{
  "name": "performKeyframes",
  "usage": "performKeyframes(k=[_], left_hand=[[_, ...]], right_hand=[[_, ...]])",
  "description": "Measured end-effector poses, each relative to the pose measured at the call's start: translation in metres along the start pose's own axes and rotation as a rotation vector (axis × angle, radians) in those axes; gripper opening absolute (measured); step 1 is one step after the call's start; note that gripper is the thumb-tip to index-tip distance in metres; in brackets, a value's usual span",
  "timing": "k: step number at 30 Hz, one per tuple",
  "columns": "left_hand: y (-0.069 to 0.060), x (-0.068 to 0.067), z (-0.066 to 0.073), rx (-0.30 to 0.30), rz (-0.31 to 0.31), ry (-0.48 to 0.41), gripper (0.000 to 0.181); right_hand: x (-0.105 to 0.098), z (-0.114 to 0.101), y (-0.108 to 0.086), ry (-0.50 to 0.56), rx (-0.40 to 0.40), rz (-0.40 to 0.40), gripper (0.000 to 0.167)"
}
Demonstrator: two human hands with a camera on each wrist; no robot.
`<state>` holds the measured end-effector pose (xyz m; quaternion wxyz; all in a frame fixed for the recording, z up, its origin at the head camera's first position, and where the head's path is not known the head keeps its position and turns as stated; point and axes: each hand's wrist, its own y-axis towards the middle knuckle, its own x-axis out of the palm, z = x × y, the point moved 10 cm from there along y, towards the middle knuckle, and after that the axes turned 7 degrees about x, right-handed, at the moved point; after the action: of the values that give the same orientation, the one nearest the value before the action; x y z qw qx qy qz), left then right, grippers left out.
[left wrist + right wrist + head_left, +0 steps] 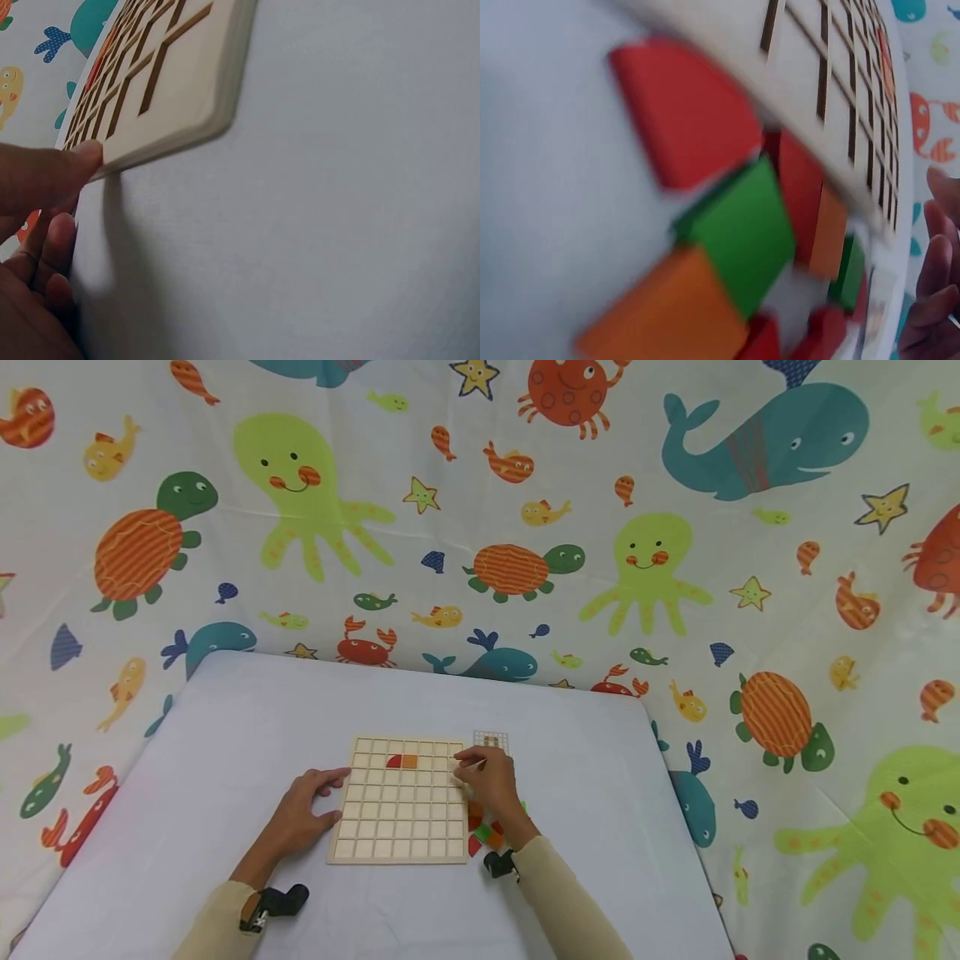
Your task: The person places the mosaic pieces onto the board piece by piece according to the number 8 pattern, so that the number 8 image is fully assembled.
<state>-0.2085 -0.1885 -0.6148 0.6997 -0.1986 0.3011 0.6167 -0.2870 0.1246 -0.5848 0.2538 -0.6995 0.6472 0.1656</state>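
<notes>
A light wooden grid board [399, 832] lies on the table with a red curved piece [393, 762] and an orange square [409, 762] side by side in neighbouring cells near its top. My left hand [302, 812] rests at the board's left edge, thumb and fingers spread; in the left wrist view the thumb of that hand [45, 176] touches the rim. Over the board's upper right edge is my right hand [491, 783], fingers loosely bent, with no piece visible between them. Only part of the right hand [934, 277] shows in the right wrist view.
Loose red, orange and green pieces [742, 232] lie against the board's right side, partly under my right forearm. A small card with a printed grid [491, 737] lies beyond my right hand. Behind the white table [255, 710] hangs a sea-animal cloth [450, 460].
</notes>
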Motion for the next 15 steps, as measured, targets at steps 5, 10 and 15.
performKeyframes(k=[5, 10, 15], left_hand=[[0.0, 0.001, -0.002, -0.004, -0.005, -0.006, 0.071], [0.001, 0.001, -0.003, 0.001, -0.006, -0.008, 0.071], [0.001, 0.0, -0.003, 0.01, -0.003, -0.01, 0.072]], right_hand=[[-0.023, 0.02, 0.0, -0.056, 0.02, 0.009, 0.016], [-0.038, 0.037, 0.0, -0.115, 0.061, -0.007, 0.017], [-0.039, 0.045, 0.001, -0.144, 0.082, -0.05, 0.02]])
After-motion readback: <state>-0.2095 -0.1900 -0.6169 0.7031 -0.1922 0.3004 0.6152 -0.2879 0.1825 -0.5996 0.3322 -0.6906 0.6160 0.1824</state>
